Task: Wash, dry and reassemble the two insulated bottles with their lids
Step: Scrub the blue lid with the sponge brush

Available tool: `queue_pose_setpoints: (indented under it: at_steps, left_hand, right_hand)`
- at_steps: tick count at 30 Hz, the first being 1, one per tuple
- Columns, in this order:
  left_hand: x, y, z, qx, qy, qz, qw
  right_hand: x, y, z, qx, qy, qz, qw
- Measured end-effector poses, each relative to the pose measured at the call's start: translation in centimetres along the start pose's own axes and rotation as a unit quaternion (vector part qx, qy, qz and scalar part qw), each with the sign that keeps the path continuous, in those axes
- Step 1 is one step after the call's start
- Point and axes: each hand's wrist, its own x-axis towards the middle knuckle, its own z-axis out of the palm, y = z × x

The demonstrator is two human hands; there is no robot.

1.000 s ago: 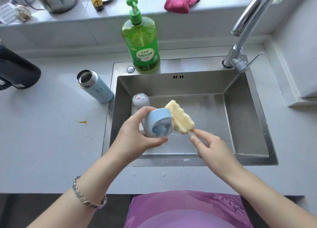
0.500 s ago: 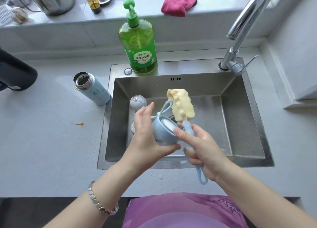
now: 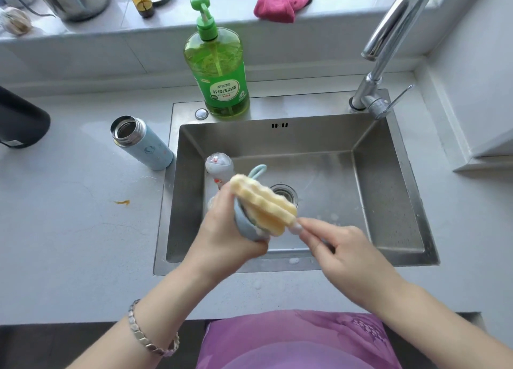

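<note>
Fingers of left hand clenched round lid, over sink | right hand pinching brush handle, sponge on lid | open bottle on surface beside sink | 2nd bottle in sink

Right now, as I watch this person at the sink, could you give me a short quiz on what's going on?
1. True or false: the light-blue bottle on the counter has its lid on.
2. Which holds the sponge brush: A left hand, B right hand?
3. What colour is the cloth on the ledge?
Key: 1 false, it is open. 2 B; the left hand grips the blue lid. 3 pink.
</note>
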Motion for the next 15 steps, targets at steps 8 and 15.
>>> queue_pose_setpoints:
  at_steps: [8, 15]
  left_hand:
    - [1.1, -0.2, -0.9, -0.013, 0.056, -0.012, 0.998]
    - [1.1, -0.1, -0.7, -0.023, 0.08, -0.021, 0.996]
  right_hand:
    - [-0.6, -0.6, 0.7, 0.0, 0.002, 0.018, 1.0]
    - [0.4, 0.0, 0.5, -0.003, 0.001, 0.043, 0.999]
